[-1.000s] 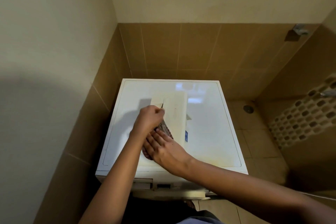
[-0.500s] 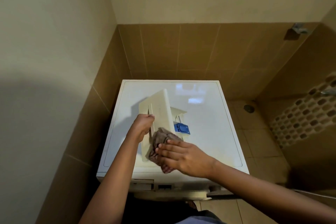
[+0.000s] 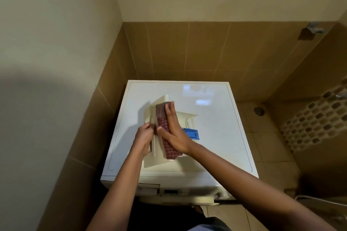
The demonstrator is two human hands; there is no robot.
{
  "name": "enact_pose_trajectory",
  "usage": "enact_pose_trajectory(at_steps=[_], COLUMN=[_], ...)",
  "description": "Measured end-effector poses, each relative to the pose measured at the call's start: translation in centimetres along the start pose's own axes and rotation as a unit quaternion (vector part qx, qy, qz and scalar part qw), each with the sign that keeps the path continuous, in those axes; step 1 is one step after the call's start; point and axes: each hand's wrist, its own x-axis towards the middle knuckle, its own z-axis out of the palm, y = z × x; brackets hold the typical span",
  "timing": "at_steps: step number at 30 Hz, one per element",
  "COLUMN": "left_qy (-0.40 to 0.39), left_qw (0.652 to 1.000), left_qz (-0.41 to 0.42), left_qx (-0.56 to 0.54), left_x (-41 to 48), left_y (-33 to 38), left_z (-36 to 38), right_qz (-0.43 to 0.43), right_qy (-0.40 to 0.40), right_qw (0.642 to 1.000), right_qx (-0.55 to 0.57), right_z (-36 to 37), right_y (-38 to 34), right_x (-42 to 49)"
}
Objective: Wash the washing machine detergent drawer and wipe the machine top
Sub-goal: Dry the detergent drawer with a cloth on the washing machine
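Note:
The cream detergent drawer lies tilted on the white washing machine top, its blue insert showing at the right. My left hand grips the drawer's left edge. A dark red checked cloth is spread along the drawer's face, and my right hand presses it flat with straight fingers. The drawer's inner compartments are mostly hidden behind my right hand and the cloth.
The machine stands in a corner between a cream wall at the left and brown tiles behind. At the right lie a tiled floor with a drain and a patterned wall. The empty drawer slot shows at the machine's front.
The bunched cloth is now spread along the drawer. My right hand has slid from the drawer's near end up its face. My left hand still grips the left edge.

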Motion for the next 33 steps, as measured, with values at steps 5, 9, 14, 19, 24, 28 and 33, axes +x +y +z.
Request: enact_pose_trajectory(at_steps=[5, 9, 14, 19, 24, 28, 33], left_qy=[-0.013, -0.007, -0.001, 0.008, -0.002, -0.001, -0.013], left_qw=[0.997, 0.993, 0.975, 0.961, 0.949, 0.953, 0.961], left_qz=[-0.03, -0.044, -0.081, -0.116, -0.15, -0.154, -0.163], left_qx=[-0.074, -0.114, -0.209, -0.251, -0.278, -0.263, -0.222], left_x=[-0.6, -0.7, -0.7, 0.5, 0.6, 1.2, 1.3], left_y=[-1.3, -2.1, -2.5, -2.7, -3.4, -3.8, -3.0], left_z=[2.0, 3.1, 4.0, 4.0, 4.3, 4.1, 4.1], right_qz=[0.121, 0.112, 0.125, 0.168, 0.192, 0.205, 0.251], right_qy=[0.119, 0.149, 0.154, 0.125, 0.122, 0.13, 0.1], right_qw=[0.974, 0.974, 0.971, 0.971, 0.967, 0.964, 0.956], right_qx=[0.151, 0.132, 0.132, 0.113, 0.114, 0.106, 0.113], right_z=[-0.3, 0.7, 2.4, 3.7, 3.1, 2.7, 1.9], right_y=[-0.6, 0.5, 1.4, 2.3, 2.1, 2.2, 2.6], right_x=[3.2, 0.9, -3.8, -7.4, -7.8, -8.0, -8.2])
